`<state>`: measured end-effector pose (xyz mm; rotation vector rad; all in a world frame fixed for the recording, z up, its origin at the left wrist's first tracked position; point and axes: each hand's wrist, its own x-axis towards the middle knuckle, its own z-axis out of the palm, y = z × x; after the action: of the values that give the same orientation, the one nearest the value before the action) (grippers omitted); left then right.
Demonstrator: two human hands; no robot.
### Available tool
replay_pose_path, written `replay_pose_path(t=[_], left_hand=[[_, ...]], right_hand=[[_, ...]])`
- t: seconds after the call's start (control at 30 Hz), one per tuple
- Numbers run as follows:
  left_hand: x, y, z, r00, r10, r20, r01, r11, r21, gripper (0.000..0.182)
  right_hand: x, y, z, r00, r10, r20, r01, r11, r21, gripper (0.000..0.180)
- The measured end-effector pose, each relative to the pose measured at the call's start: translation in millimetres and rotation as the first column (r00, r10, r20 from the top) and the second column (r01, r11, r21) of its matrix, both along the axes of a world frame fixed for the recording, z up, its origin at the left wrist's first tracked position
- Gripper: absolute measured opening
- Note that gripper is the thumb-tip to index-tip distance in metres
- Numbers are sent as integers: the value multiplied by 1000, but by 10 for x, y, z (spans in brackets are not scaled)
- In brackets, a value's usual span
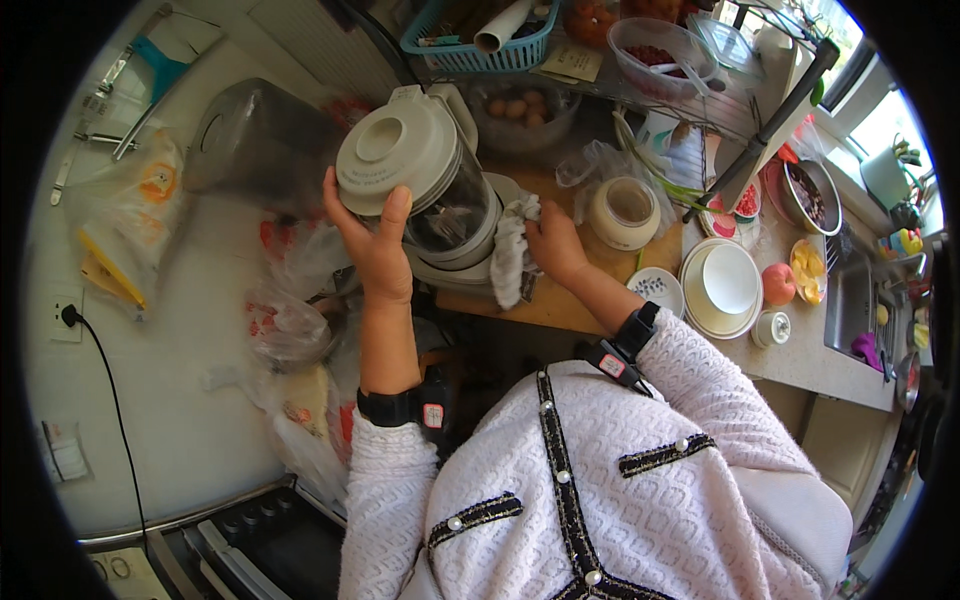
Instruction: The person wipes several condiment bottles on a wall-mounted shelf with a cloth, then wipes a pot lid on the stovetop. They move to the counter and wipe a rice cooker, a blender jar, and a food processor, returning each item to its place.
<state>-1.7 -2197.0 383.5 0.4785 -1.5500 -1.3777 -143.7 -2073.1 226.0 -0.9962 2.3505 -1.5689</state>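
Observation:
A blender with a cream lid and a see-through jug (450, 217) stands on its base at the near edge of a wooden board (570, 292). My left hand (379, 244) grips the rim of the lid (394, 150), with the thumb on top. My right hand (559, 240) holds a greyish-white cloth (511, 251) against the right side of the blender's base. Right of that hand stands a cream round jar (625, 214) with an open mouth. The underside of the lid and part of the base are hidden.
Plastic bags (289, 322) hang or lie at the left. Behind the blender is a bowl of eggs (517, 112), below a wire shelf holding a blue basket (480, 56). Stacked bowls (721, 289), a small patterned dish (656, 291), an apple (778, 284) and a sink (851, 300) are at the right.

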Motion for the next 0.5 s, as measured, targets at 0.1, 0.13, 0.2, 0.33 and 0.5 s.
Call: replay_pose_path(t=[0.1,0.13,0.2,0.33,0.5], left_hand=[[-2,1,8,1000,2,1,-2,1000,-6,92],[1,10,6,1000,3,1,-3,1000,3,92],[10,23,8,1000,7,15,-7,1000,-9,88],[17,15,17,1000,5,24,-5,999,-34,88],[18,1,11,999,21,33,-19,998,-52,93]], right_hand=[[-172,-110,-90,998,-68,4,68,997,42,22],[-233,-155,-117,997,-78,20,77,995,63,20],[-305,-220,-176,993,-117,28,117,993,23,21],[-372,-272,-276,991,-132,39,131,991,27,34],[-375,-279,-295,988,-148,49,143,986,88,38]])
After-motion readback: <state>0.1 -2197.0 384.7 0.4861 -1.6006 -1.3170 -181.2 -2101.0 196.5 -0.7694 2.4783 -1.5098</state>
